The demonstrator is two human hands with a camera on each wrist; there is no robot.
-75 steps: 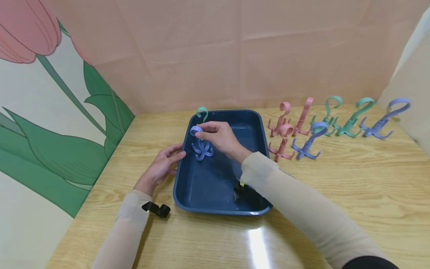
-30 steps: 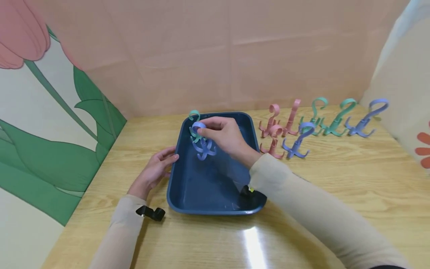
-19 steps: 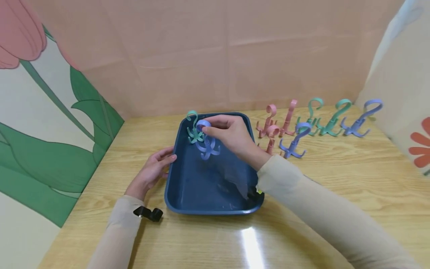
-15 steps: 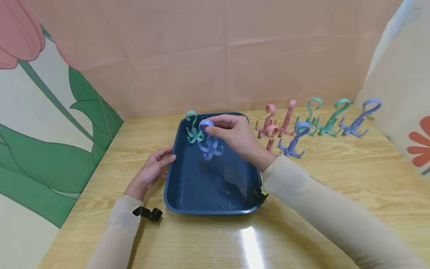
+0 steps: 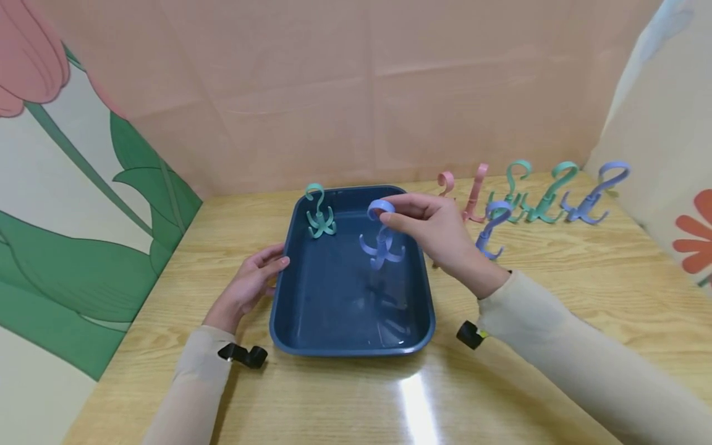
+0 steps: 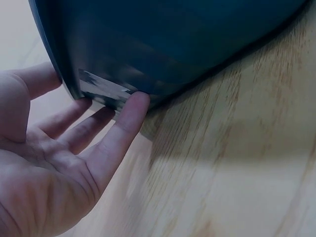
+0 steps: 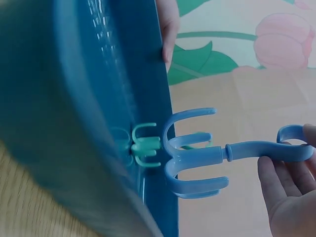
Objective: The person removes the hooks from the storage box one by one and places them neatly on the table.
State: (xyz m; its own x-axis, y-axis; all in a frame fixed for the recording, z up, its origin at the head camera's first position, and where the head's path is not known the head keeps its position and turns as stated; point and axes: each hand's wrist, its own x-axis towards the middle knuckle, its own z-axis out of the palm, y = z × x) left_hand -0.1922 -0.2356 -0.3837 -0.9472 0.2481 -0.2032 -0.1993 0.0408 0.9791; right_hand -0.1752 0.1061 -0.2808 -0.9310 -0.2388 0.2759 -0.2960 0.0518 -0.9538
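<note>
In the head view, my right hand (image 5: 442,232) pinches the curled top of a blue four-prong rotating hook (image 5: 381,248) between thumb and fingers. The hook hangs upright over the right part of a dark blue plastic tray (image 5: 345,303), prongs down. The right wrist view shows the same blue hook (image 7: 197,157) held by its bent end. A green hook (image 5: 321,224) stands in the tray's far left corner. At the tray's left side, my left hand (image 5: 250,278) rests with its fingers extended against the outer wall (image 6: 163,44), as the left wrist view shows.
Right of the tray, upright hooks stand on the wooden table (image 5: 556,290): pink (image 5: 475,191), green (image 5: 549,194) and blue (image 5: 592,194). A nearer blue hook (image 5: 492,232) is partly covered by my right hand. A pink cloth (image 5: 278,93) hangs behind.
My right hand has carried the blue hook rightward, from beside the green hook at the tray's left to over its right part. The left hand stays at the tray's left side.
</note>
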